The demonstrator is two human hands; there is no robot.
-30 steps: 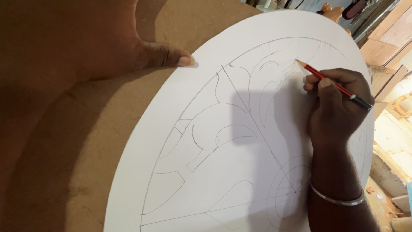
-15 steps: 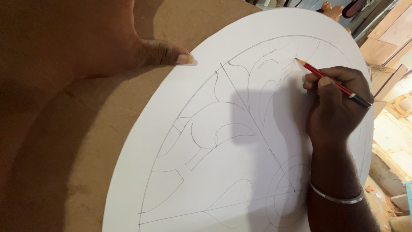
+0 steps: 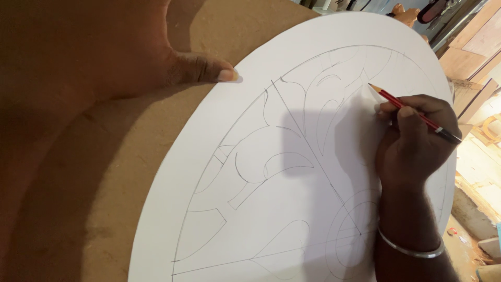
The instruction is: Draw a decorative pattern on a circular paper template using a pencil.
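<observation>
A large round white sheet [image 3: 271, 224] with a pencilled leaf-and-arc pattern lies on a brown board [image 3: 104, 198]. My right hand [image 3: 412, 146], a metal bangle on its wrist, grips a red pencil [image 3: 412, 112] whose tip rests on the drawing near the sheet's upper right. My left hand [image 3: 120, 52] lies flat on the board at the upper left, its thumb tip pressing the sheet's edge.
Past the board's right edge are wooden planks and boxes [image 3: 475, 57] and a lit floor with scraps [image 3: 480, 209]. A small orange object [image 3: 404, 13] and tools stand beyond the sheet's top.
The pencil tip has shifted slightly along the line at the upper right of the drawing. My left hand stays pressed in place.
</observation>
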